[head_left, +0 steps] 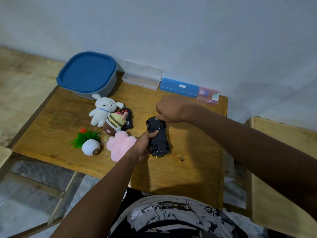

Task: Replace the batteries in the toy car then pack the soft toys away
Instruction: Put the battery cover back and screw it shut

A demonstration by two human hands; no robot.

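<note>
The yellow toy car (pixel 160 142) lies upside down on the wooden table (pixel 188 169), its black underside facing up. My left hand (pixel 142 146) grips the car's left side, thumb pressed on the underside. My right hand (pixel 169 109) is curled above the car's far end, fingertips down on the underside there; whether it holds anything is hidden. To the left lie a white soft toy (pixel 103 110), a striped bee soft toy (pixel 114 123) and a pink fluffy soft toy (pixel 118 146). A black remote control (pixel 127 117) is partly under the bee.
A grey tub with a blue lid (pixel 87 74) stands at the table's back left. Along the wall sit a clear case (pixel 142 78), a blue case (pixel 179 87) and a small pink box (pixel 208 96). A small white pot with a green plant (pixel 89 143) lies on its side at the left.
</note>
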